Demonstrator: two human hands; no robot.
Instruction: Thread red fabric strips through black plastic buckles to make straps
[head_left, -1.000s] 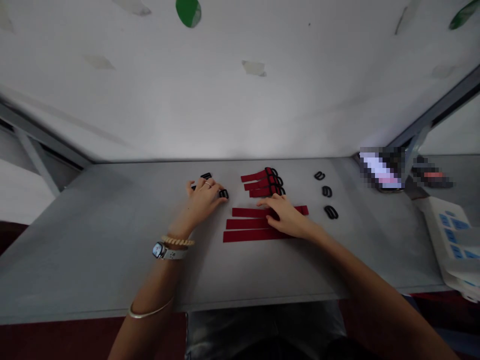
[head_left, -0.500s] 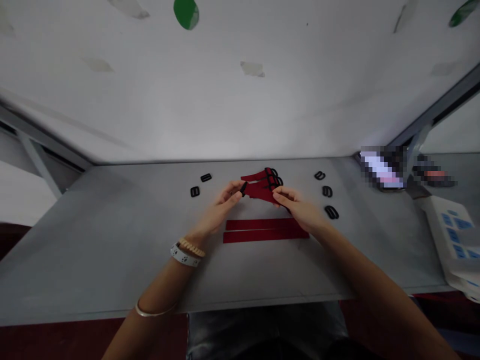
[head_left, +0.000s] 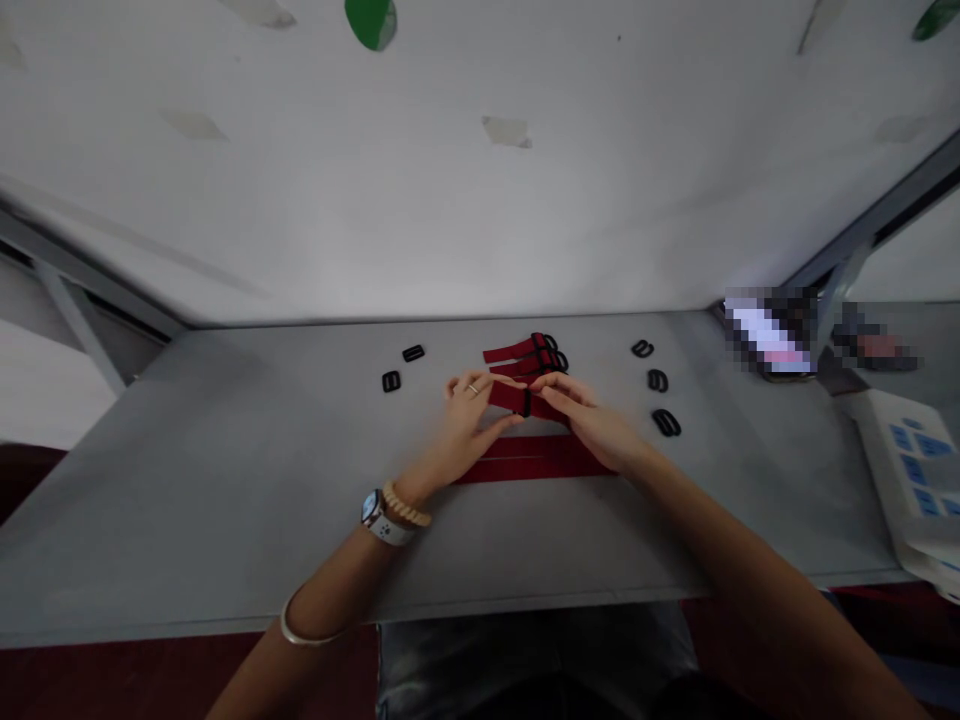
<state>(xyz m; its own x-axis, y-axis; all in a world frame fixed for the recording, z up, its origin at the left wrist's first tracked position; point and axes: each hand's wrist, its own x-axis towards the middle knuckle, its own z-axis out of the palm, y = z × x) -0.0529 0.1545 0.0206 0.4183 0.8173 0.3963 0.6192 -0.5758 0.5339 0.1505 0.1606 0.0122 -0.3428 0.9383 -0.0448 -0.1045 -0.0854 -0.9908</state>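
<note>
Red strap (head_left: 504,396) with black buckle (head_left: 526,403) is pinched by left hand (head_left: 469,425) and right hand (head_left: 596,420), well behind the near edge of the surface (head_left: 225,500). Two loose buckles (head_left: 391,381) lie left, three rings (head_left: 658,380) right, room around each.

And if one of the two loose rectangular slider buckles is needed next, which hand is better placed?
Probably the left hand: it is nearer both slider buckles, while the right hand is farther across. Both hands are at the red strap.

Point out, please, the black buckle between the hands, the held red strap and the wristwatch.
Black buckle (head_left: 526,402): head view, its visible middle.
Red strap (head_left: 505,397): head view, its left part.
Wristwatch (head_left: 370,507): head view, its face.
</note>
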